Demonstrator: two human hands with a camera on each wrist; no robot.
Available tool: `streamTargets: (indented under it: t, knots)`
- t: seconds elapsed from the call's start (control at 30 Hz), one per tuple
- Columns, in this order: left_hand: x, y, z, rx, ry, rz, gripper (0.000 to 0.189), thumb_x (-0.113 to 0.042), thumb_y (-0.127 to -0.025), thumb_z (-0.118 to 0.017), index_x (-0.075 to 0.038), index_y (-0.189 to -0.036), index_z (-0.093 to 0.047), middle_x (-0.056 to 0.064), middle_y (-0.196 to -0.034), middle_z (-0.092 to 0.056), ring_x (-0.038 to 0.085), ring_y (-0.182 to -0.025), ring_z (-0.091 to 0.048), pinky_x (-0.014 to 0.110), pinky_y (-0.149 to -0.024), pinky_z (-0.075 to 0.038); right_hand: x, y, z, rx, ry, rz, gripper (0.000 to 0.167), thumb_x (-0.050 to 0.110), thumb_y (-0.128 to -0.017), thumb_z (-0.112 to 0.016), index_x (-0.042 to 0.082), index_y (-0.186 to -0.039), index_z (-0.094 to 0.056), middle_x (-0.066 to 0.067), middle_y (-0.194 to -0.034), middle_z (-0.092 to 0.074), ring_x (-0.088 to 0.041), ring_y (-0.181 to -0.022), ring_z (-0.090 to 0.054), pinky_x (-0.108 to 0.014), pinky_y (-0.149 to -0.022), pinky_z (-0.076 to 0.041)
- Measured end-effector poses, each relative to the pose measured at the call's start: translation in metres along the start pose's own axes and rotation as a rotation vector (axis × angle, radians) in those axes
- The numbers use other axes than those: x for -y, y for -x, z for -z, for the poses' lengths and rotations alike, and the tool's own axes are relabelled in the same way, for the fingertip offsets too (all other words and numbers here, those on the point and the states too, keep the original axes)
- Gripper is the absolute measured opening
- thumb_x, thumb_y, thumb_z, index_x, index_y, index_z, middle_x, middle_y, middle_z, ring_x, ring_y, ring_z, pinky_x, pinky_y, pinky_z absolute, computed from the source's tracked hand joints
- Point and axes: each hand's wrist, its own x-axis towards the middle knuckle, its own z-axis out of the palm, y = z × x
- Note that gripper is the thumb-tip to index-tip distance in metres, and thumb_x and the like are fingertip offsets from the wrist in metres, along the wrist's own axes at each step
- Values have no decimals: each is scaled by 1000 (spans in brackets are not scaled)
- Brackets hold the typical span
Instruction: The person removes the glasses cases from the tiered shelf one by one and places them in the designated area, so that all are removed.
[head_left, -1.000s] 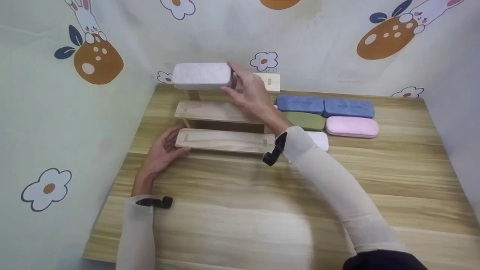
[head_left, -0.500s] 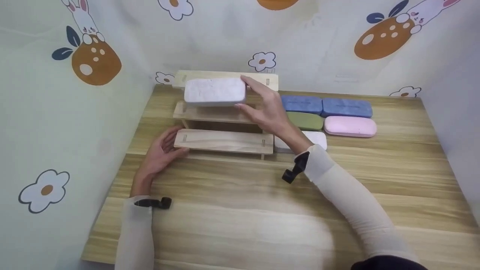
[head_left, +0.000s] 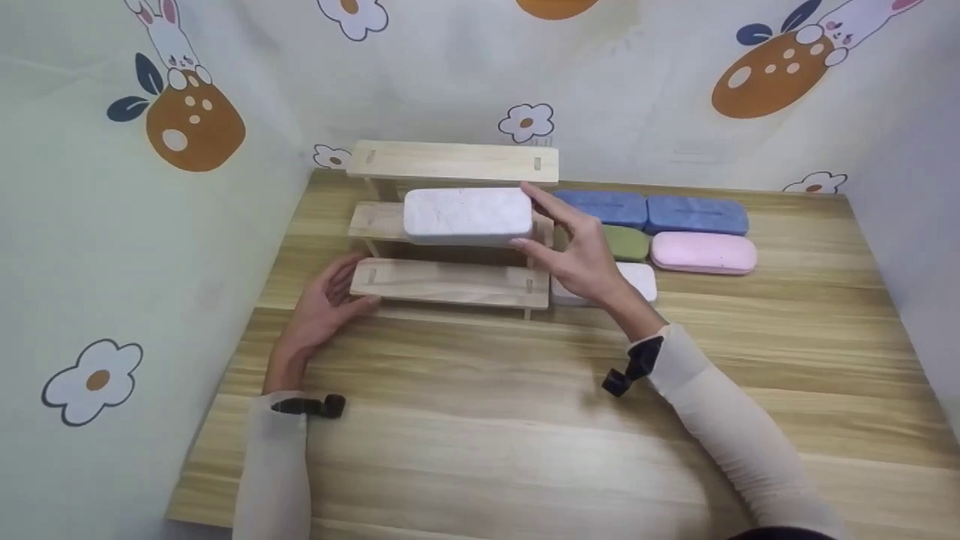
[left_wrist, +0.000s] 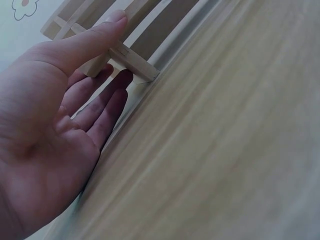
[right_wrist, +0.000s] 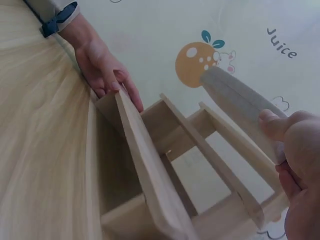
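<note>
My right hand (head_left: 585,251) pinches the right end of a whitish glasses case (head_left: 469,213), thumb on the near edge and fingers on the far one. In the head view the case overlaps the middle board of a three-step wooden rack (head_left: 450,282); the right wrist view has this glasses case (right_wrist: 242,102) raised above the boards. My left hand (head_left: 324,304) holds the rack's lower left end. Seen from the left wrist, the thumb of the left hand (left_wrist: 55,115) lies against the front board and the other fingers reach round by the leg.
Right of the rack stand two blue glasses cases (head_left: 697,215), a green one (head_left: 626,243), a pink one (head_left: 703,252) and a second white one (head_left: 637,283), partly behind the right hand. A patterned wall (head_left: 622,82) rises behind the wooden table (head_left: 465,420).
My right hand has brought the whitish glasses case from over the top board forward, down and to the right, in front of the middle board. The left hand and rack have stayed put.
</note>
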Motion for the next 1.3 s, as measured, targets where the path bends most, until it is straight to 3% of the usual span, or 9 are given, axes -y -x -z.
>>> streamTargets:
  t: [0.17,0.3,0.4,0.67,0.77,0.93,1.13,1.3]
  knots:
    - [-2,0,1,-6,-8,2,84,-10,-91,-88,-12,-163,-46,10,-167,-52,27,-156,-47,37,-133,-36,-11,17,21,5,-39,-28,73,13,-93,-87,13,-159,-56,-9,-159,-61,-21,-141,-64,-47,-123,-50]
    - [-3,0,3,-9,-10,-1,83,-10,-92,-88,-13,-163,-46,10,-166,-52,26,-157,-47,46,-135,-32,-19,30,35,-17,-71,-63,73,5,-91,-87,12,-157,-57,-10,-160,-60,-23,-144,-61,-43,-127,-45]
    - [-3,-1,4,-7,-13,-1,83,-10,-92,-88,-14,-163,-46,10,-166,-52,27,-157,-47,46,-135,-32,-24,38,44,-41,-80,-74,72,-1,-91,-86,10,-156,-57,-13,-159,-60,-24,-144,-62,-34,-126,-46]
    - [1,0,2,-15,-3,1,83,-8,-92,-87,-11,-163,-45,10,-166,-53,23,-154,-49,22,-125,-42,-32,56,62,-44,-94,-120,71,-2,-91,-85,11,-156,-58,-19,-160,-58,-20,-145,-61,-32,-125,-45]
    - [3,-1,1,-11,7,-9,83,-4,-91,-87,-9,-163,-45,12,-165,-54,20,-151,-52,18,-122,-44,-34,64,69,-51,-93,-148,71,-2,-91,-85,12,-156,-59,-19,-160,-58,-18,-144,-62,-30,-125,-46]
    - [3,-2,-1,-8,16,-22,83,-2,-91,-87,-9,-162,-46,13,-164,-54,17,-150,-53,19,-122,-44,-38,78,86,-82,-135,-174,72,-9,-90,-82,9,-155,-58,-22,-160,-57,-16,-141,-64,-27,-122,-48]
    - [1,-1,-1,-8,-6,-15,83,-5,-91,-87,-10,-163,-46,12,-165,-53,25,-154,-49,20,-124,-43,-42,93,110,-129,-246,-211,72,-17,-89,-79,2,-155,-57,-26,-161,-54,-17,-143,-62,-27,-121,-49]
    - [0,0,0,-10,-15,11,85,-9,-91,-88,-12,-164,-44,10,-167,-52,26,-157,-46,35,-132,-38,-45,107,134,-133,-258,-223,71,-18,-90,-76,-3,-156,-52,-21,-160,-57,-17,-140,-64,-24,-121,-48]
